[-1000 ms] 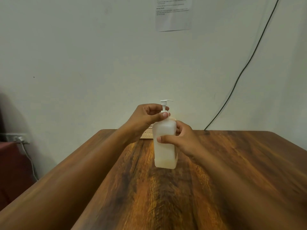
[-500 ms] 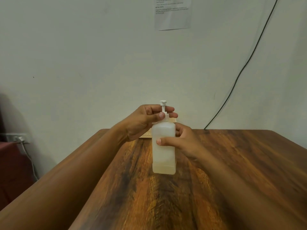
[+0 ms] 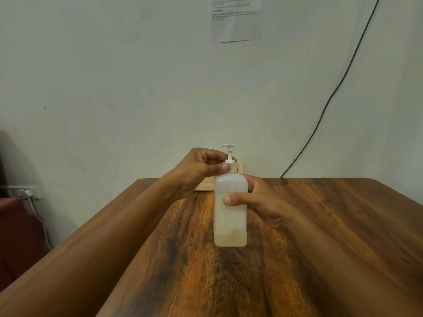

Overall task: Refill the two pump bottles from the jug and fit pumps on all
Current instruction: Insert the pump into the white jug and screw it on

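Observation:
A translucent white pump bottle [image 3: 230, 223] stands upright in the middle of the wooden table [image 3: 320, 236], with a thin layer of pale yellowish liquid at its bottom. My right hand [image 3: 256, 202] grips the bottle's body from the right, thumb across its front. My left hand [image 3: 201, 170] pinches the white collar of the pump [image 3: 229, 156] at the bottle's neck. The pump head sticks up above my fingers, its nozzle pointing left. No jug and no second bottle are in view.
A beige flat object [image 3: 204, 186] lies on the table's far edge behind my left hand, against the wall. A black cable [image 3: 332, 97] runs down the wall to the table's back right. A paper sheet [image 3: 235, 18] hangs on the wall. A wall socket [image 3: 23, 192] sits at the left.
The pump head has turned on the neck under my left fingers, its nozzle now pointing left. The bottle sits slightly lower and nearer. My right hand keeps its grip.

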A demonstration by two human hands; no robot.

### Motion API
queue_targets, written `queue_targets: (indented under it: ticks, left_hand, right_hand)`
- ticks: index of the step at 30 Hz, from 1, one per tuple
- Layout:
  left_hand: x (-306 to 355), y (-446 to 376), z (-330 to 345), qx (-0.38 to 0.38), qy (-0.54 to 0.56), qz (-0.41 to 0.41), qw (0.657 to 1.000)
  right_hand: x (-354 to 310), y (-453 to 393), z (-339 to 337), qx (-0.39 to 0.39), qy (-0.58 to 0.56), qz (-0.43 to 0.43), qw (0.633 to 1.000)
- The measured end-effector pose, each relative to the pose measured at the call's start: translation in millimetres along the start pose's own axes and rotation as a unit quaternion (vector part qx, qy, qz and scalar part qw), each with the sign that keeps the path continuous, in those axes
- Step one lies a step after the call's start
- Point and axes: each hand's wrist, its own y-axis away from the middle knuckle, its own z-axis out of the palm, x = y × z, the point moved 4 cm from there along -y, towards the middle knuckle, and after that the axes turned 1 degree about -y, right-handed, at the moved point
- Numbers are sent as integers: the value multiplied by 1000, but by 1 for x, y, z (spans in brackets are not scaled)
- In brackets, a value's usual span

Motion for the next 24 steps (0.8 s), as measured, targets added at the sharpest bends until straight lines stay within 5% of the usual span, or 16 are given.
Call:
queue_targets:
  ticks: [7,16,20,24]
  left_hand:
    - [7,4,7,4,-67,26,997]
    - [-11,6,-2,-44,-9,34,998]
    - [-27,-1,-24,62,-118,36,990]
    - [-60,-18,-59,171,-329,7,929]
  right_hand:
    - [-5,-7,-6,-21,-2,16,1000]
    - [5,-20,-8,-101,-8,48,994]
    - [13,-39,-21,-33,11,50,998]
    - [16,-71,-44,65,92,33,993]
